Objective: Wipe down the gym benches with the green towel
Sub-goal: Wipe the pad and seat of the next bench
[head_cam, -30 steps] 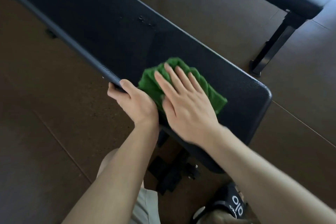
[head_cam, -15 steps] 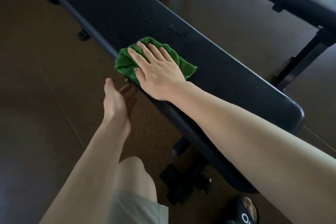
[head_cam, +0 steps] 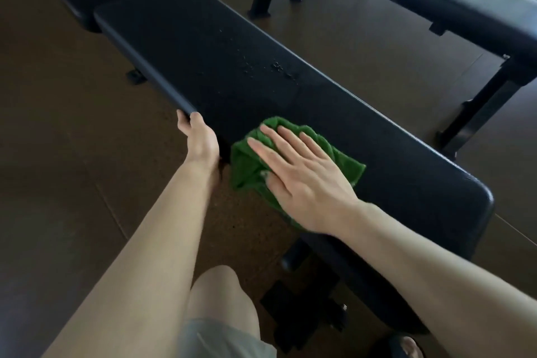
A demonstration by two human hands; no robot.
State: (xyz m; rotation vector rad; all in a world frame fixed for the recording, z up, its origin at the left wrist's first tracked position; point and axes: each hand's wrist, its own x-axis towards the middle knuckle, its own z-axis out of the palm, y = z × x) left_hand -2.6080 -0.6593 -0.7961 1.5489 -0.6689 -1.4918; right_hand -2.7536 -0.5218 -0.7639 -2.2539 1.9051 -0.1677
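Head view: green towel (head_cam: 293,160) bunched on black bench pad (head_cam: 203,61), near edge. Right hand (head_cam: 302,174) flat, fingers spread, pressing it. Left hand (head_cam: 200,139) grips pad edge. Towel soft, light, likely bunches; palm pressure suits. Droplets (head_cam: 270,67) ahead unwiped.

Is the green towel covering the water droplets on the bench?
No, the green towel lies under the right hand, nearer than the droplets, which sit uncovered farther along the bench.
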